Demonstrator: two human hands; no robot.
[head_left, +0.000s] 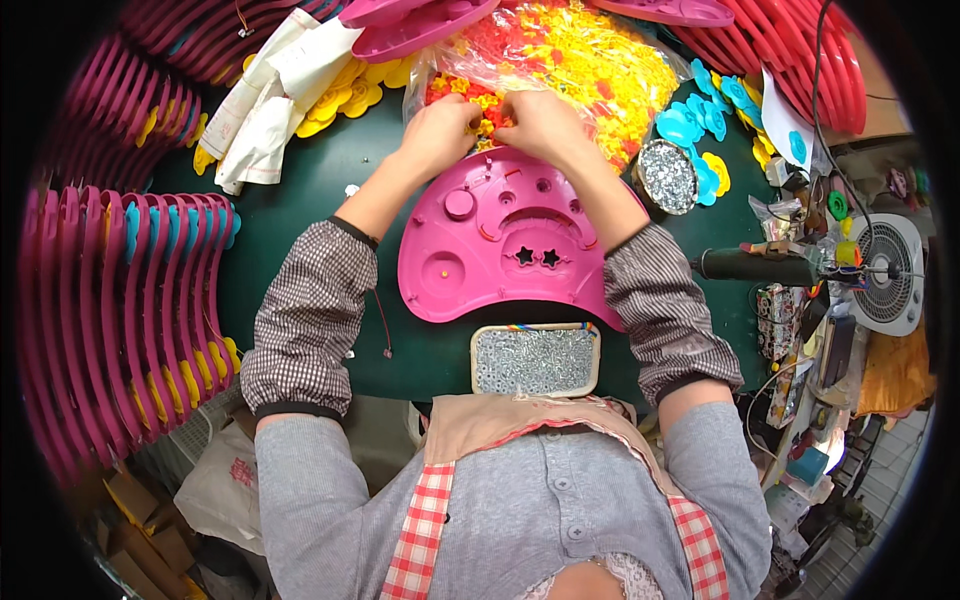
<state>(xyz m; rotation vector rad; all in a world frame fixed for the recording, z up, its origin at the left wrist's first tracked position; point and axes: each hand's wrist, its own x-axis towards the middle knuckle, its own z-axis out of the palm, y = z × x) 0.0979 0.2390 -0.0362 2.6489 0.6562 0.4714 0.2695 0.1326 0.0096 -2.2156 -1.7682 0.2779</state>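
A pink plastic panel with a curved outline, round recesses and two star-shaped holes lies in front of me on the dark green table. Past its far edge, my left hand and my right hand reach to the near side of a clear bag of small yellow and red plastic pieces. Fingers on both hands are curled inward, facing each other across some loose yellow star-shaped pieces. Whatever is pinched in either hand is too small or hidden to name.
A rectangular tray of small silver hardware sits at the table's near edge; a round tin of similar bits stands right. Stacked pink panels fill the left. Yellow flower-shaped parts and blue ones lie at the back.
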